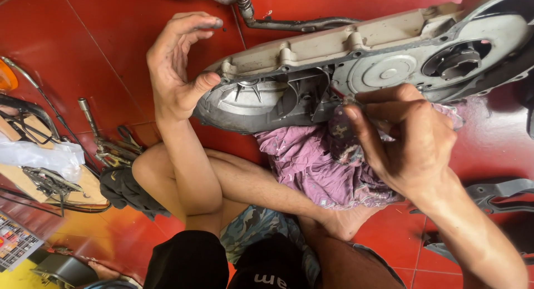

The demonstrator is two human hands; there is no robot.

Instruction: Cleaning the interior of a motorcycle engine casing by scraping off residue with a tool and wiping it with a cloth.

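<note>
- Seated on floor (83, 38), legs crossed under the work; keep knees clear of the cover's lower edge.
- Rag (311, 161) lies across the lap, directly beneath the cover; leave it there as padding and a catch for small parts.
- Right hand (406, 139): forearm enters from lower right, wrist bent upward, fingers curled at the cover's lower edge just above the rag.
- Right grip: partly closed, thumb and forefinger pinched toward each other; whether a small part or only the rag's edge sits between them cannot be told.
- Judged best practice: steady with the left hand while the right works the edge; apply force evenly along the rim, not at one corner, to avoid cracking a lug.
- Cover (356, 72): grey cast engine cover, held tilted above the lap, inner ribbed face toward the camera at its left end, round opening at its right end.
- Left hand (178, 72): forearm rises vertically from the lap, palm facing the cover's left end.
- Left grip: open, fingers spread and raised; only the thumb presses against the cover's rim, nothing enclosed.
- Tools (108, 141): socket wrench and pliers lie on the floor to the left, well apart from both hands.
- Pipe (289, 25): dark bent metal pipe on the floor beyond the cover.
</note>
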